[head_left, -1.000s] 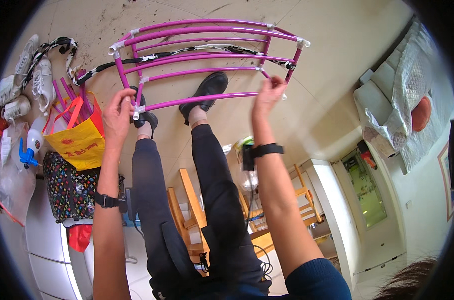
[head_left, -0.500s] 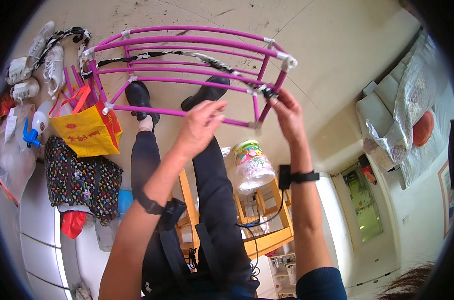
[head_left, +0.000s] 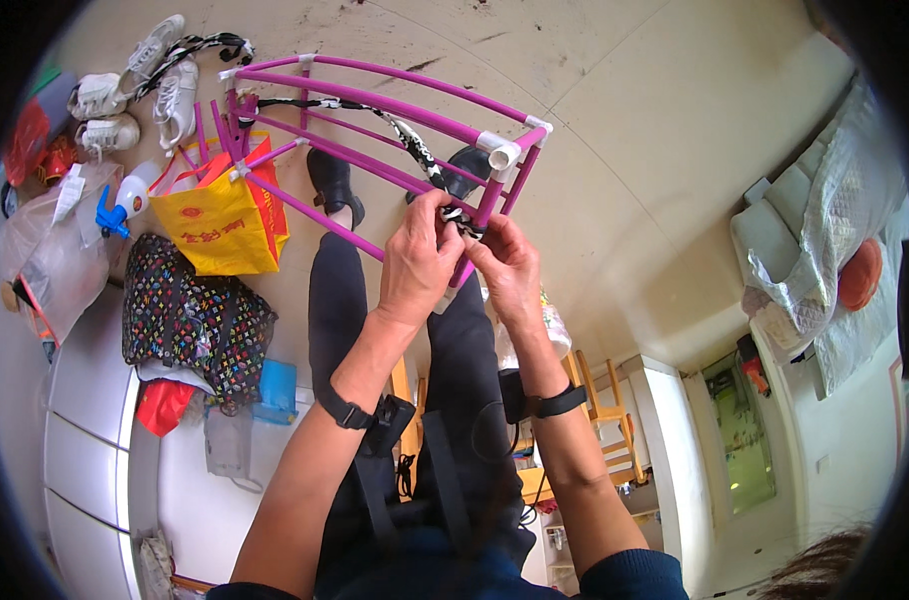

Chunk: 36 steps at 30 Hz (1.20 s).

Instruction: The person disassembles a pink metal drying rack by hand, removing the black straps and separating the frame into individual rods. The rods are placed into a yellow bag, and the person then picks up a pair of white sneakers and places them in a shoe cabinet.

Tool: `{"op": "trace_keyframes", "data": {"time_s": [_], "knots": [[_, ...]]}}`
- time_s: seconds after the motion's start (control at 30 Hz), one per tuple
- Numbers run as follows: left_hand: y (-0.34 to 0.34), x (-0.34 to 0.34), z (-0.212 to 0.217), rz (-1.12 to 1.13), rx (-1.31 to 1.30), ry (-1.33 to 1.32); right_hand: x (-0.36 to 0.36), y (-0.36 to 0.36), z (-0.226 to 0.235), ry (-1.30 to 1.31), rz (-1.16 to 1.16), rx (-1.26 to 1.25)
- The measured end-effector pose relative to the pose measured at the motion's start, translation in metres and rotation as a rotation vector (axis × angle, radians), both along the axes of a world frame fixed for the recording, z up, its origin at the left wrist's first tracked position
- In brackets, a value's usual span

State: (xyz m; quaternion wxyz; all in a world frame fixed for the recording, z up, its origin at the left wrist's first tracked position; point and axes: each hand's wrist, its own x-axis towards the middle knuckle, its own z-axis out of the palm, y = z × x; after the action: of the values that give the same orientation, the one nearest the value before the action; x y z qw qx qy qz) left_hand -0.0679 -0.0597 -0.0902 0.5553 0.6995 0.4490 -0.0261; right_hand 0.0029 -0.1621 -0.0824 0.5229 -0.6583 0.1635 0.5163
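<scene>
A frame of magenta tubes (head_left: 375, 98) with white corner connectors (head_left: 499, 150) stands tilted in front of my legs. A black-and-white patterned cloth strip (head_left: 412, 143) runs along its inside, and its near end is bunched around the right-hand upright. My left hand (head_left: 415, 260) pinches this bunched end from the left side. Opposite it, my right hand (head_left: 510, 268) has its thumb and fingers closed on the same cloth, beside the upright. The fingertips partly hide the cloth there, so I cannot tell whether it is knotted.
Left of the frame, a yellow-and-red bag (head_left: 220, 222) holds more magenta tubes. Nearby are white shoes (head_left: 178, 105), a blue-headed spray bottle (head_left: 113, 215) and a black multicolour-patterned bag (head_left: 195, 320). A wooden chair (head_left: 615, 420) and plastic-covered furniture (head_left: 775, 225) stand to the right.
My left hand has moved from free air to the cloth at the upright. My right hand has come down and left, and the frame's right end is now nearer me.
</scene>
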Motion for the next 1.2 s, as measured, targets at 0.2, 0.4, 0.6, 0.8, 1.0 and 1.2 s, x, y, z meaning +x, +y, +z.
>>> {"op": "trace_keyframes", "data": {"time_s": [0.2,0.4,0.6,0.8,1.0,1.2], "knots": [[0.028,-0.039,0.018,0.154,-0.170,0.034,-0.034,0.020,0.034,0.008,0.048,-0.030],[0.051,-0.063,0.056,0.107,0.102,-0.087,-0.052,0.035,0.045,-0.015,0.060,0.014],[0.046,-0.079,0.068,-0.085,0.003,0.039,-0.072,0.043,0.063,0.030,0.071,-0.024],[0.055,-0.111,0.044,-0.040,-0.131,0.105,-0.094,0.048,0.062,0.005,0.179,-0.074],[0.065,-0.124,0.008,0.357,-0.668,0.024,-0.100,0.055,0.036,0.119,0.108,-0.139],[0.076,-0.134,0.013,0.675,-1.012,-0.118,-0.091,0.073,0.022,0.103,0.100,-0.014]]}}
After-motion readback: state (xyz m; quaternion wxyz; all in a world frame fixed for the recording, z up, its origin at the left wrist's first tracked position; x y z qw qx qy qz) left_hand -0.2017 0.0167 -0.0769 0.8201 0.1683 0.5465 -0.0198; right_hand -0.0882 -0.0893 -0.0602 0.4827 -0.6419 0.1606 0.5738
